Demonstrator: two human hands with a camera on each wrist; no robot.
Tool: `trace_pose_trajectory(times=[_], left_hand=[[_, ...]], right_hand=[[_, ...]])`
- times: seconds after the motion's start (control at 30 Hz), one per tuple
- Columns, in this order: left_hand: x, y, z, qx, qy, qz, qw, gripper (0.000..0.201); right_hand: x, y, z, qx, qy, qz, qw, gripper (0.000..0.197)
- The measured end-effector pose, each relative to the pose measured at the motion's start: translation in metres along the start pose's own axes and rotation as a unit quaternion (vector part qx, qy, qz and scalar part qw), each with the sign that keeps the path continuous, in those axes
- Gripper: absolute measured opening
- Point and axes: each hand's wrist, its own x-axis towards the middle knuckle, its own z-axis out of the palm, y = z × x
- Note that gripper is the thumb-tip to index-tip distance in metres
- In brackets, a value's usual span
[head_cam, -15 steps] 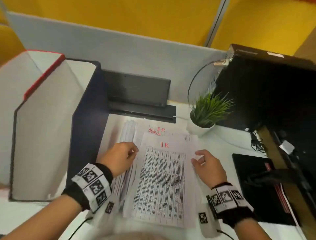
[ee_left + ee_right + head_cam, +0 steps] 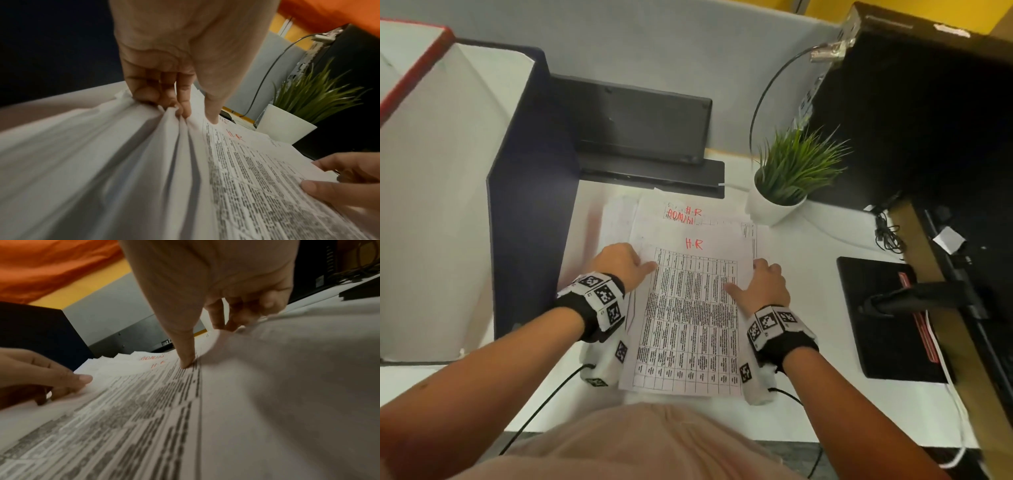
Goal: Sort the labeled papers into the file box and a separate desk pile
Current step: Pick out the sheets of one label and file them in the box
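Observation:
A stack of printed papers [image 2: 688, 325] lies on the white desk in front of me. Its top sheet carries a table and a red "H.R" label [image 2: 693, 244]; sheets marked "H.R" and "ADMIN" [image 2: 680, 215] peek out behind it. My left hand [image 2: 635, 265] holds the stack's left edge: the thumb lies on the top sheet [image 2: 246, 170] and the curled fingers [image 2: 164, 97] bunch several sheet edges. My right hand [image 2: 751, 277] holds the right edge, with its thumb [image 2: 186, 360] pressed on the print and its fingers curled at the raised margin. The dark blue file box [image 2: 530, 205] stands just left of the papers.
A second file box with a red edge [image 2: 414, 68] stands left of the blue one. A black device [image 2: 640, 126] sits behind the papers and a potted plant [image 2: 791, 171] at back right. A black pad [image 2: 876, 318], cables and a dark computer case [image 2: 928, 102] fill the right side.
Both hands have closed in on the top sheet: the left thumb now reaches onto its left margin and the right thumb lies on the print. The view has tilted downward.

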Motion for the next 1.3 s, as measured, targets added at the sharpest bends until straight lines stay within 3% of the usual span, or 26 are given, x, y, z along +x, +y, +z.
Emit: trace_pose_trajectory(times=[0.1, 0.2, 0.27, 0.43, 0.5, 0.6, 0.63, 0.67, 0.73, 0.8, 0.87, 0.93, 1.0, 1.07, 1.2, 1.3], left_hand=[[0.000, 0.003, -0.001, -0.043, 0.018, -0.001, 0.999, 0.039], [-0.004, 0.005, 0.000, -0.102, 0.071, 0.036, 0.992, 0.022], [-0.007, 0.005, 0.001, -0.129, 0.092, 0.078, 0.984, 0.007], [-0.012, -0.007, 0.002, -0.212, 0.088, 0.100, 0.968, 0.013], [-0.012, -0.009, 0.001, -0.242, 0.074, 0.098, 0.962, 0.018], [-0.010, -0.011, -0.002, -0.255, 0.058, 0.090, 0.961, 0.029], [-0.008, -0.010, -0.003, -0.248, 0.064, 0.072, 0.964, 0.029], [-0.006, -0.010, -0.005, -0.240, 0.078, 0.049, 0.966, 0.026], [0.001, -0.008, -0.009, -0.215, 0.101, 0.000, 0.971, 0.018], [0.008, -0.004, -0.014, -0.158, 0.081, -0.038, 0.983, 0.027], [0.012, 0.000, -0.018, -0.142, 0.054, -0.063, 0.986, 0.031], [0.015, 0.005, -0.019, -0.137, 0.051, -0.073, 0.987, 0.023], [0.014, 0.010, -0.019, -0.097, 0.060, -0.078, 0.990, 0.010], [0.014, 0.013, -0.018, -0.083, 0.062, -0.078, 0.992, 0.014], [0.011, 0.014, -0.013, -0.074, 0.077, -0.033, 0.994, 0.015], [0.008, 0.013, -0.010, -0.081, 0.070, -0.011, 0.994, 0.013]], right_hand=[[0.000, -0.003, 0.005, -0.004, 0.013, -0.015, 1.000, 0.081], [0.002, -0.002, 0.007, 0.034, 0.033, -0.029, 0.998, 0.086], [0.005, 0.001, 0.008, 0.118, 0.047, -0.042, 0.991, 0.089], [0.008, 0.013, 0.007, 0.381, 0.029, -0.015, 0.924, 0.104], [0.008, 0.016, 0.006, 0.463, 0.014, 0.004, 0.886, 0.088], [0.006, 0.020, 0.003, 0.426, 0.013, -0.020, 0.905, 0.032], [0.005, 0.021, 0.001, 0.439, 0.009, -0.026, 0.898, 0.023], [0.005, 0.021, 0.000, 0.475, 0.002, -0.029, 0.879, 0.028], [0.004, 0.022, -0.001, 0.586, -0.033, 0.004, 0.810, 0.047], [0.003, 0.023, 0.000, 0.629, -0.053, 0.017, 0.776, 0.056], [0.001, 0.023, 0.002, 0.636, -0.057, 0.024, 0.770, 0.057], [0.001, 0.021, 0.004, 0.646, -0.055, 0.045, 0.760, 0.056], [0.001, 0.020, 0.006, 0.650, -0.047, 0.059, 0.756, 0.045], [0.002, 0.018, 0.007, 0.653, -0.038, 0.072, 0.753, 0.039], [0.005, 0.017, 0.009, 0.684, -0.040, 0.099, 0.722, 0.053], [0.008, 0.018, 0.009, 0.687, -0.040, 0.106, 0.718, 0.057]])
